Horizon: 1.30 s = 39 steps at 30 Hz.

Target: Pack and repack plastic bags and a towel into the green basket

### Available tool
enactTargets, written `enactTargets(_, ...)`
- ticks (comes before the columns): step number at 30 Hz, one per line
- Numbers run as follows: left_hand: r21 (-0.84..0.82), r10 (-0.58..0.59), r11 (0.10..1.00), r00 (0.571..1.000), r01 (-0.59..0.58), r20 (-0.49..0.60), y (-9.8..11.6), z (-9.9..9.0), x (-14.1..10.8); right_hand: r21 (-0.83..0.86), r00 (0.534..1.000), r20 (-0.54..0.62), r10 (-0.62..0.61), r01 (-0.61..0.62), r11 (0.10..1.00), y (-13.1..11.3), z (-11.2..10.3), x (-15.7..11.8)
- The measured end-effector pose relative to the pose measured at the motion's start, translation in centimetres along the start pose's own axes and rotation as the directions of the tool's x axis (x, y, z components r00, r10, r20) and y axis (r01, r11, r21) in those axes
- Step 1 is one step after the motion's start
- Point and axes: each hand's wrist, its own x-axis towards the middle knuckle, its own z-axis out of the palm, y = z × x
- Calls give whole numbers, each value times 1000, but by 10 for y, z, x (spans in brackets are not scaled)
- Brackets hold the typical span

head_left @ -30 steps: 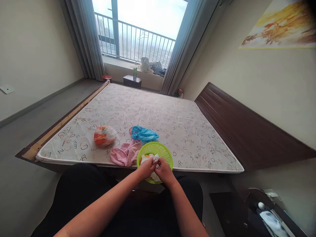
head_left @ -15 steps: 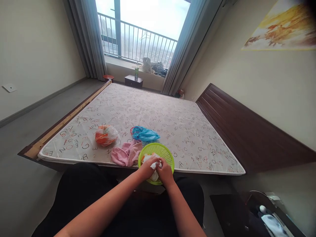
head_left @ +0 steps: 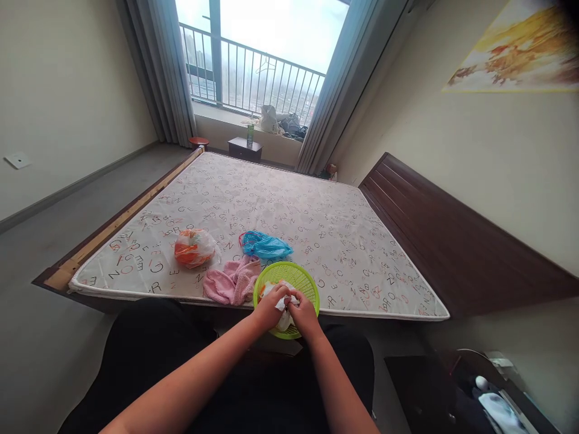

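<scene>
My left hand [head_left: 269,308] and my right hand [head_left: 304,313] meet over a lime-green plastic basket [head_left: 308,282]. Both have their fingers closed on a crumpled white plastic bag [head_left: 281,303], partly hidden by the fingers. More white, crumpled material with a touch of orange lies below them inside the basket. Left of the basket, a pink towel [head_left: 230,283] is bunched on the mattress edge. Just behind it rests a blue plastic bag [head_left: 268,246] with red ties. Farther left sits a rounded orange-and-white plastic bag [head_left: 194,248].
The patterned mattress [head_left: 271,193] stretches ahead, with a wooden bed rail [head_left: 136,208] on its left and a dark headboard [head_left: 443,241] on its right. At lower right stands a dark table [head_left: 420,392] with items on it. Beyond the bed is a nightstand [head_left: 245,150].
My fingers have shifted slightly on the white bag, and the right thumb has moved a little. The basket and the things on the mattress stay where they were.
</scene>
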Motion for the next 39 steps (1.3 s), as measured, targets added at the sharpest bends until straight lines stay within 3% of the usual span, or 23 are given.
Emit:
enactTargets(7, -56, 65, 996, 997, -67, -45, 10, -7, -2, 285, 995, 80, 54, -75, 956, -1, -6, 1)
enactTargets(12, -81, 147, 985, 989, -150, -32, 10, -10, -2, 587, 983, 103, 150, -182, 789, -2, -8, 6)
enactTargets(15, -94, 161, 983, 987, -159, 9, 6, -10, -2, 682, 968, 142, 208, -248, 688, -3, -8, 6)
enactTargets(18, -73, 145, 987, 988, -141, 60, 0, -8, -3, 741, 952, 111, 285, -270, 615, -4, -6, 6)
enactTargets(24, -13, 63, 998, 995, -62, 73, -7, -8, -5, 773, 952, -25, 306, -176, 609, -6, -11, 11)
enactTargets(28, 120, 54, 992, 997, -47, -56, -20, -29, -2, 802, 945, -73, 319, -135, 582, -4, -36, 21)
enactTargets(34, 346, 6, 936, 978, 67, -207, -50, -59, 4, 796, 879, -235, 415, -71, 601, 14, -78, 40)
enactTargets(39, 330, -23, 938, 969, 106, -247, -65, -58, -1, 749, 861, -299, 411, -55, 660, 27, -73, 33)
